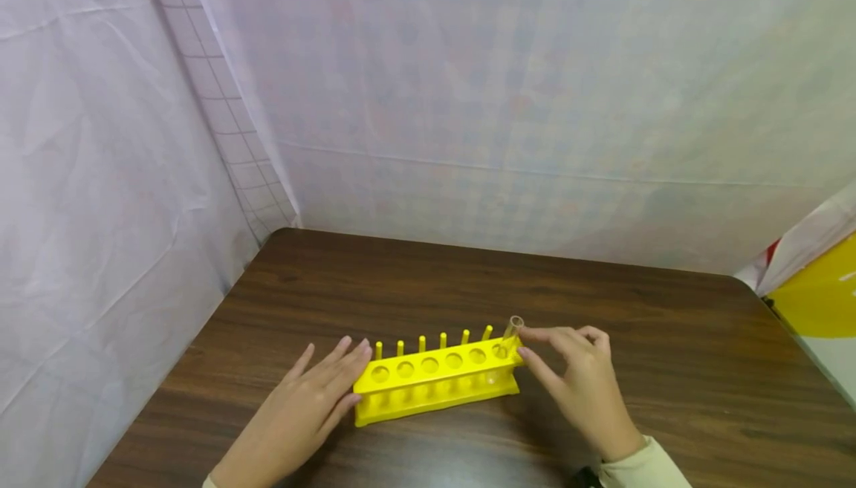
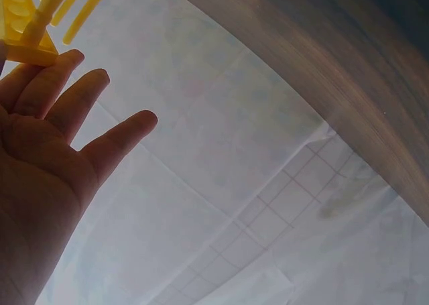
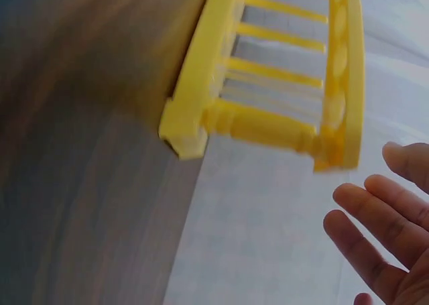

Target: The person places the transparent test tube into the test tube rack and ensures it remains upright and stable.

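A yellow test tube rack (image 1: 438, 378) stands on the table, with a row of round holes and a row of pegs behind them. One clear glass test tube (image 1: 513, 327) sits in the rightmost hole, leaning slightly, its rim above the rack. My left hand (image 1: 301, 402) rests against the rack's left end with fairly straight fingers; in the left wrist view its fingers (image 2: 77, 104) are spread below the rack's end. Beside the tube and the rack's right end is my right hand (image 1: 582, 376), index finger near the tube. The right wrist view shows those fingers (image 3: 375, 231) extended and loose, apart from the rack.
The dark wood-grain table (image 1: 321, 287) runs back to a pale cloth curtain (image 1: 535, 102). Another white sheet (image 1: 100, 176) hangs on the left. Past the table's right edge lies a yellow object (image 1: 819, 295).
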Tool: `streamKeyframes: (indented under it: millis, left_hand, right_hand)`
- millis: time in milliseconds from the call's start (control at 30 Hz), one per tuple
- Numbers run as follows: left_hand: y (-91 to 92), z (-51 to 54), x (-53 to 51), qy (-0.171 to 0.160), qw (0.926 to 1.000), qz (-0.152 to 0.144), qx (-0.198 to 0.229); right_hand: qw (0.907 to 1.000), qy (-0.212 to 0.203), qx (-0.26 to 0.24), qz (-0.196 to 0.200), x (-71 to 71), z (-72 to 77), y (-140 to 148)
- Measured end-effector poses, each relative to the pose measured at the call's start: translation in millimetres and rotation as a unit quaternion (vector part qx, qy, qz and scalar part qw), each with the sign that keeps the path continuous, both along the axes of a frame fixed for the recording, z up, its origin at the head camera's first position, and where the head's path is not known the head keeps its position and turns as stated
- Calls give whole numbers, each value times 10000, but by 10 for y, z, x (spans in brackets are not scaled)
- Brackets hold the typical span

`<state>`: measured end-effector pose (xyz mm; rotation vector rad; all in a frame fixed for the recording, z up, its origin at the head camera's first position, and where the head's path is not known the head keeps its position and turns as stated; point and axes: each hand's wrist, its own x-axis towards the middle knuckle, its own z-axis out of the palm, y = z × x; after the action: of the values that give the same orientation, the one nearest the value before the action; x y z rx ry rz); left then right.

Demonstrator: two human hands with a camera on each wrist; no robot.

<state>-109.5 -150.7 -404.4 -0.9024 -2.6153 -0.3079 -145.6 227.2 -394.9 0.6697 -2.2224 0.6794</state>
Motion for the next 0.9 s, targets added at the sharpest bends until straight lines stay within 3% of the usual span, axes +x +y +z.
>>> streamKeyframes:
  millis: [433,700,900]
  left_hand:
    - [-5,-2,-1,109,9999,-33,20]
    - [1,7,6,68,10000,17,-17]
    - [-1,4,3,146,9999,-13,-54]
  right_hand:
    - [9995,165,-96,-244,33,73,308]
    - [9989,-137,118,-435,104,74,418]
    - [9976,-330,278,-537,140,153,457]
